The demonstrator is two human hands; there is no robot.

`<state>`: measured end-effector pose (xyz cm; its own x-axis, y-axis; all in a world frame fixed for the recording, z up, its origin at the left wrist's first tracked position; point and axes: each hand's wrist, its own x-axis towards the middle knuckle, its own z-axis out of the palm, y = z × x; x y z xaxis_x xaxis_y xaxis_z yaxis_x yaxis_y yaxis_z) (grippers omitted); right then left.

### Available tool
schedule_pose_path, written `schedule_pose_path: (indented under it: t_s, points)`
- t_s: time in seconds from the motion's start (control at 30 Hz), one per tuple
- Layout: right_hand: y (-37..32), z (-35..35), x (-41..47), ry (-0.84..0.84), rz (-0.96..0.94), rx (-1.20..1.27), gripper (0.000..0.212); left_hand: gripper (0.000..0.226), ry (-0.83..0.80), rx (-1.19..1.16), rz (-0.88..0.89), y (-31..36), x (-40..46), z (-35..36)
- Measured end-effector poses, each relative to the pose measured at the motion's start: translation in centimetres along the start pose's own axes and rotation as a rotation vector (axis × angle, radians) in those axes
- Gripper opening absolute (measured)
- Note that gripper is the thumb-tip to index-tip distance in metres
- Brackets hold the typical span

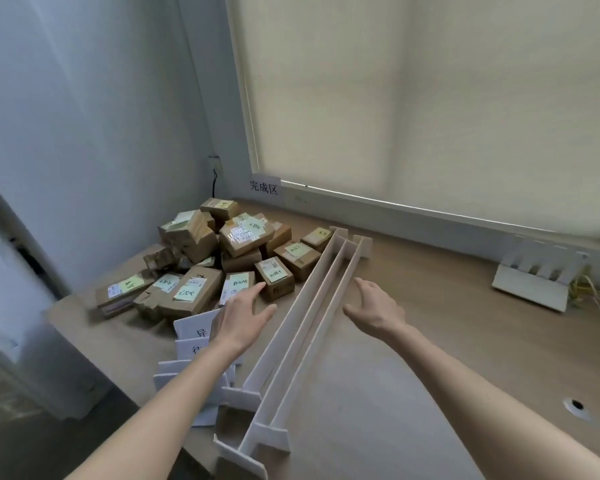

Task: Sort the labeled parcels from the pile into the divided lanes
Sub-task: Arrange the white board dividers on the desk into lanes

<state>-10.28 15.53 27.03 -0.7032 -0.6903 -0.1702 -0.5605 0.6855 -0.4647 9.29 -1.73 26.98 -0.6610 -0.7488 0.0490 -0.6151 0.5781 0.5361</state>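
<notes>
Both hands empty, fingers relaxed. Left hand (240, 315) reaches toward the nearest parcel (274, 278) at the pile (201, 258) edge; right hand (373, 306) hovers beside the lanes (312, 306), likely ready to receive. Lanes empty.

A pale wooden counter (447, 341) runs into the corner of a room, with a grey-white wall (94, 133) on the left. A cream roller blind (413, 98) covers the window behind it, letting soft daylight through. A round cable hole (576, 406) sits in the counter at the right.
</notes>
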Motion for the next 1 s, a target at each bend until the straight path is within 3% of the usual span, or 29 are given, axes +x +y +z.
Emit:
schedule_pose_path:
  t_s: [0.2,0.4,0.57,1.0]
  points:
    - [1.0,4.5,2.8,-0.025,0.028,-0.002,0.072,0.063,-0.090,-0.052,-0.019,-2.5,1.7,4.5]
    - [2.5,13.6,8.5,-0.133,0.132,0.052,0.067,0.061,-0.245,-0.104,-0.029,-8.4,6.0,13.4]
    - [3.2,19.0,10.4,-0.170,0.190,0.103,0.076,0.063,-0.335,-0.192,-0.051,-11.5,8.6,18.6]
    - [2.7,26.0,12.8,-0.151,0.284,0.293,0.088,0.066,-0.455,-0.306,-0.015,-14.9,10.7,24.9]
